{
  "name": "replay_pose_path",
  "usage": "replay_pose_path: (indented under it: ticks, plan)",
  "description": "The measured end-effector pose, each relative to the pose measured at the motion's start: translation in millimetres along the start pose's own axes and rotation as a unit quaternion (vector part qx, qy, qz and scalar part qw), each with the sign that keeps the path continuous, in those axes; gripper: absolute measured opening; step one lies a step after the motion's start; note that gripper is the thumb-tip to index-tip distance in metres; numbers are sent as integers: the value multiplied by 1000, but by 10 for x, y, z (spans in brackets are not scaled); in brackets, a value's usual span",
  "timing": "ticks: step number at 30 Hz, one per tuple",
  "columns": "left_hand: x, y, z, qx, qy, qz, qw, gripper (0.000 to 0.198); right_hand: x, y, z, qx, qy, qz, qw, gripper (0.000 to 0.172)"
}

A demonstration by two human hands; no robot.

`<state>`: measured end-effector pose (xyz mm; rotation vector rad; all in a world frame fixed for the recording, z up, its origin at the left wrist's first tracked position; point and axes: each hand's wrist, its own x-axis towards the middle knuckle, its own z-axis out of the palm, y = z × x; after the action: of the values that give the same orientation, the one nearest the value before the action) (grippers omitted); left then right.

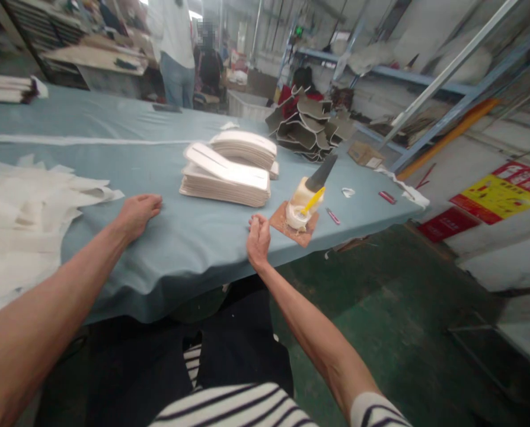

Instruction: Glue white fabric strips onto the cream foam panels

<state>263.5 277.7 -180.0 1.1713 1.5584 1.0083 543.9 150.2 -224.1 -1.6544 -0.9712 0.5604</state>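
Observation:
My left hand (pixel 140 214) rests on the blue table cover (pixel 194 237), palm down, its fingers stretched forward and holding nothing I can see. Beside it on the left lies a loose pile of off-white cloth pieces (pixel 34 219). My right hand (pixel 259 240) is turned on its side near the table's front edge, fingers loosely bent, with no object visible in it. Between and beyond both hands stands a stack of flat white curved pieces (pixel 227 181), a second stack (pixel 247 146) behind it. Just right of my right hand, a small white pot (pixel 297 216) with a yellow-handled tool (pixel 313 200) sits on a brown board (pixel 304 238).
A dark cone-shaped object (pixel 322 173) rises behind the pot. A pink cutter (pixel 333 216) and a red item (pixel 386 197) lie to the right. Grey curved pieces (pixel 309 121) are heaped at the back. A person (pixel 173 53) stands beyond the table.

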Motion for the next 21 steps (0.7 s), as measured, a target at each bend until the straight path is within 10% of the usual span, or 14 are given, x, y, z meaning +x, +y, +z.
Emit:
replay_pose_path:
  ticks: [15,21]
  plan:
    - [-136,-89,315,118,98,58,986,31,144,233,-47,177,-8,98,979,47]
    - [-400,261,282,143,75,40,986,36,108,-106,-189,132,-48,81,987,34]
